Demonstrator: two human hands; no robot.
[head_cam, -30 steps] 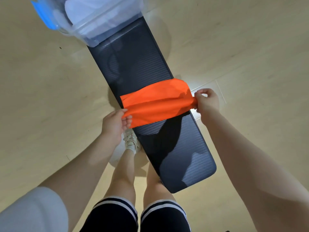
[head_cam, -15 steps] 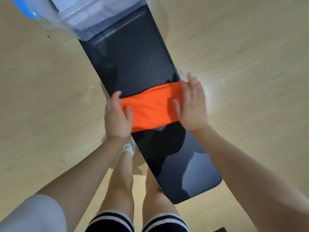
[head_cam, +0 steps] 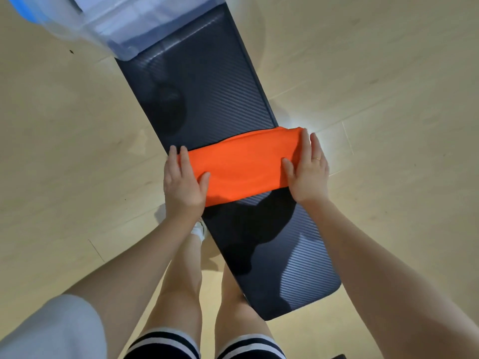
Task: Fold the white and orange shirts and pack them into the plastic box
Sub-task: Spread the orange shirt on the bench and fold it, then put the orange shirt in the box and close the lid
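Both hands have slid outward to the ends of the orange shirt [head_cam: 243, 164] — left hand [head_cam: 182, 182] and right hand [head_cam: 307, 169] lie flat, fingers spread, gripping nothing. It rests as a narrow band across the dark bench [head_cam: 207, 86]. Smoothing, I judge — next, fold it shorter for the plastic box [head_cam: 108, 24] at the bench's far end.

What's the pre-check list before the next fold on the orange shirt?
1. Orange shirt lies as a flat band across the dark ribbed bench: ok.
2. Left hand flat on its left end: ok.
3. Right hand flat on its right end: ok.
4. Shirt ends within the bench edges: cannot tell, hands cover them.
5. Clear plastic box on the bench's far end: ok.
6. White shirt inside box: cannot tell.
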